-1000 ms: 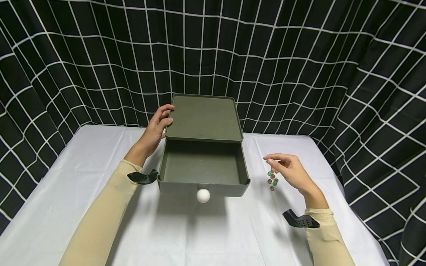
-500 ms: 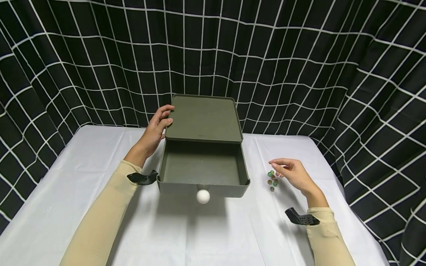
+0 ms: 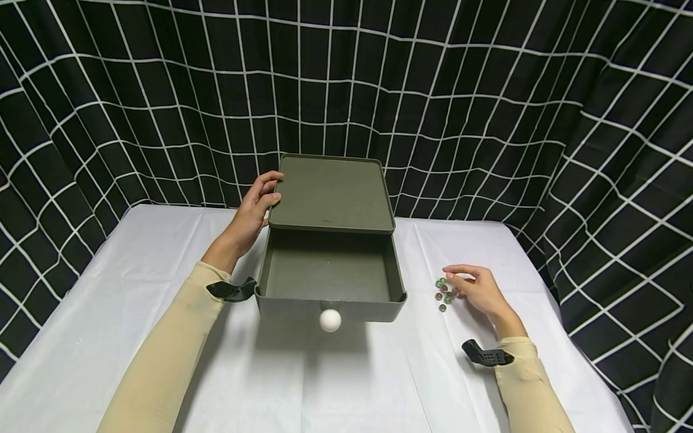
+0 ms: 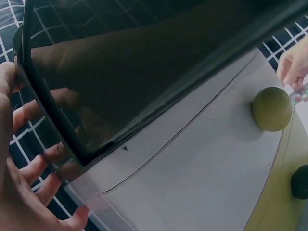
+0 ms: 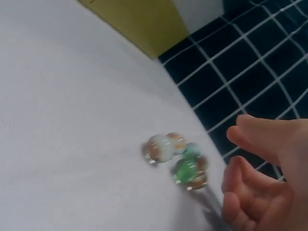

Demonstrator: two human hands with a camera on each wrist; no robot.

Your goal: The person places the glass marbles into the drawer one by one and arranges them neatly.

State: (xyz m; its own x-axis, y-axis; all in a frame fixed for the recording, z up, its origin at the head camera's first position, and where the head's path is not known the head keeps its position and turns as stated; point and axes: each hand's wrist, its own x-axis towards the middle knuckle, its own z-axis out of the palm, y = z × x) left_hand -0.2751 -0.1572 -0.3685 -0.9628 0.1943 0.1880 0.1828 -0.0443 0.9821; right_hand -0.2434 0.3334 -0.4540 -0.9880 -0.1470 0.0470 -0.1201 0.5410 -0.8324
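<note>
A dark olive box (image 3: 331, 192) stands on the table with its drawer (image 3: 368, 310) pulled out toward me. On the drawer front sits a round white knob (image 3: 330, 320). My left hand (image 3: 251, 210) rests against the box's left side, thumb and fingertips touching its upper edge. In the left wrist view, those fingers (image 4: 45, 187) are spread along the glossy side. Several green and brown glass marbles (image 5: 185, 171) lie clustered on the cloth, right of the drawer. Beside them hovers my right hand (image 3: 479, 291), its fingers loosely bent, thumb and forefinger apart, holding nothing visible.
White cloth (image 3: 368, 385) covers the table. A black curtain with white grid lines (image 3: 433, 108) hangs behind and along both sides. Each forearm wears a beige sleeve and a black wrist strap (image 3: 487, 355). The drawer's visible floor holds nothing.
My right hand has shifted right and slightly toward me, from above the marbles to beside them, uncovering a green one. Left hand, box and drawer stay put.
</note>
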